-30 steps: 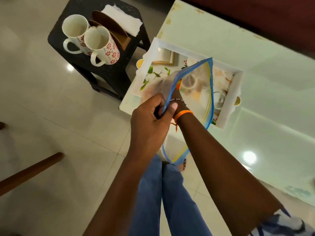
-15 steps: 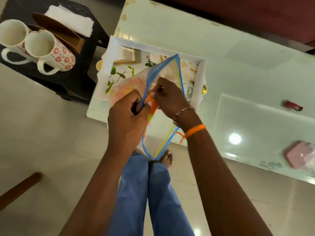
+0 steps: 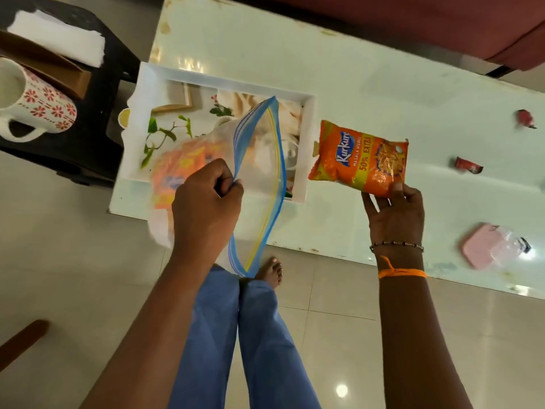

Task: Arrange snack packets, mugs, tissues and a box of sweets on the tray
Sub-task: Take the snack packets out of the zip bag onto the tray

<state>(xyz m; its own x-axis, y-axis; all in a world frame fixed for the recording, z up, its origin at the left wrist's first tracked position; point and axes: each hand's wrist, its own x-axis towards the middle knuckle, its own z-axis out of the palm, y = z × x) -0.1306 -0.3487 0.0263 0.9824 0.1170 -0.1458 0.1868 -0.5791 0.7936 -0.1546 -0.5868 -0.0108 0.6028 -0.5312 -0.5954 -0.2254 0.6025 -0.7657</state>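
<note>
My left hand pinches the blue-edged rim of a clear zip bag, whose mouth gapes open above the white tray. More orange snack packets show blurred inside the bag. My right hand holds an orange Kurkure snack packet by its lower edge, above the table just right of the tray. A white mug with red flowers and white tissues sit on the black stool at the left. The tray's printed floor holds nothing that I can make out.
A pale glass-topped table carries the tray at its left end. On its right side lie a pink box in plastic wrap and two small red wrappers. A brown holder stands on the stool. My legs are below.
My right hand has come out of the zip bag with a Kurkure packet and moved right of the tray. The left hand keeps its hold on the bag's rim.
</note>
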